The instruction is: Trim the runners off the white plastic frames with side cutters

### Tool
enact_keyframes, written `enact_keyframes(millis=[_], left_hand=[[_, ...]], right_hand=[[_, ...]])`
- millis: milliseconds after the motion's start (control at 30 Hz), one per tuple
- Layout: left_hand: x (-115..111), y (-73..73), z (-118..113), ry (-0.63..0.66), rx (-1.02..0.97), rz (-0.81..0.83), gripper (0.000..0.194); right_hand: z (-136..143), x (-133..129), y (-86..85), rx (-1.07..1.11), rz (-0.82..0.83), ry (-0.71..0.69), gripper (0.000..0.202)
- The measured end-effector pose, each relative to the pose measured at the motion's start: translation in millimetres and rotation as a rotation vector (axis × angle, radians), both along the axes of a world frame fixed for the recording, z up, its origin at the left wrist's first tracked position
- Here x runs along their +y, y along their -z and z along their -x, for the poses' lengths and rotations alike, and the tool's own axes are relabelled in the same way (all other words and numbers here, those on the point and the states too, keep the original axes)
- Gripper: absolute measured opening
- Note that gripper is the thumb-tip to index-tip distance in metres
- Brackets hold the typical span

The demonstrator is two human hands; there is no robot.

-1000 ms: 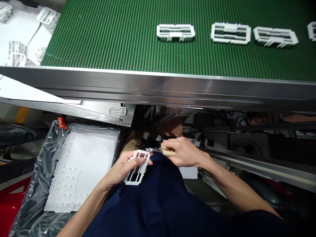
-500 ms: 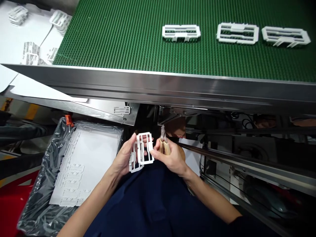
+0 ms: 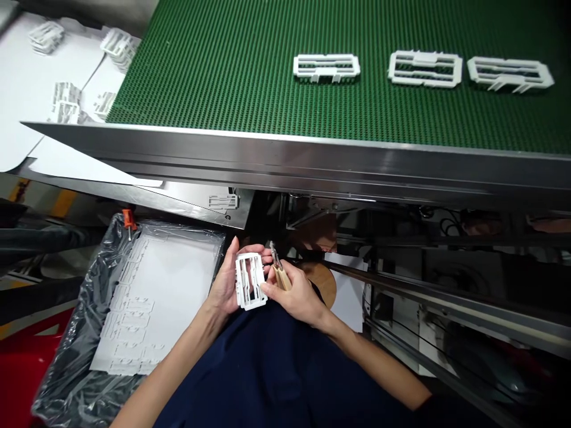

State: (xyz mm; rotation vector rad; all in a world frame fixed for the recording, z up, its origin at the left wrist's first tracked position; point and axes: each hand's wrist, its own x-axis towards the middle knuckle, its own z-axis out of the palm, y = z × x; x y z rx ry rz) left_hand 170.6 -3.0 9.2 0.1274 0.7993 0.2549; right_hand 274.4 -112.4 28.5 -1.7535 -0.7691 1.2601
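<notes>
White slotted plastic frames [image 3: 243,284] lie stacked together across the palm of my left hand [image 3: 225,282], its thumb upright along their left side. How many are in the stack I cannot tell. My right hand [image 3: 297,297] is closed round a pair of nippers [image 3: 281,275] with tan handles, jaws pointing up and away from me. The right thumb also presses the right edge of the frames. The fingers of my left hand show behind and beyond the frames.
A green conveyor belt [image 3: 232,83] with a metal side rail [image 3: 276,151] carries three white frames [image 3: 425,68]. Stacks of frames [image 3: 118,47] stand on white sheets at the far left. Lower left, a bin lined with black plastic [image 3: 96,285] holds a white sheet [image 3: 173,279] and flat rows of frames.
The frames, offset before, now lie aligned in my left hand. My right hand has moved left and slightly down with the nippers. The view has shifted slightly.
</notes>
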Motion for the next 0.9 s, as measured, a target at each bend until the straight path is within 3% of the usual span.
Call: enact_keyframes(millis=[200,367,467,533,600,700,800,900], left_hand=[[-1,2.7,2,-0.025,-0.036,-0.011,0.032],[1,7.4,4,-0.023,-0.042,0.009,0.038],[3,6.9,4,0.054,-0.064,-0.062,0.021],[8,-2.8,3,0.190,-0.063,-0.238,0.015],[18,-24.9,2,0.437,-0.041,-0.579,0.018],[44,-79.2,-3,0.819,0.042,-1.294,0.027],[77,-141.5,-20,0.907,0.057,-1.872,0.026],[114,-185.7,-62,0.848,0.174,-2.199,0.024]], right_hand=[[0,0,3.2,-0.021,0.002,0.018,0.016],[-7,-6,4.9,0.031,-0.028,0.140,0.015],[-18,-9,4.2,-0.016,-0.050,0.281,0.017],[-24,-13,4.4,-0.146,-0.006,0.323,0.017],[-28,-18,7.0,-0.301,0.038,0.324,0.014],[-29,-24,14.7,-0.414,0.018,0.348,0.011],[-28,-24,17.4,-0.412,0.006,0.335,0.009],[-26,-24,12.1,-0.415,-0.017,0.313,0.010]])
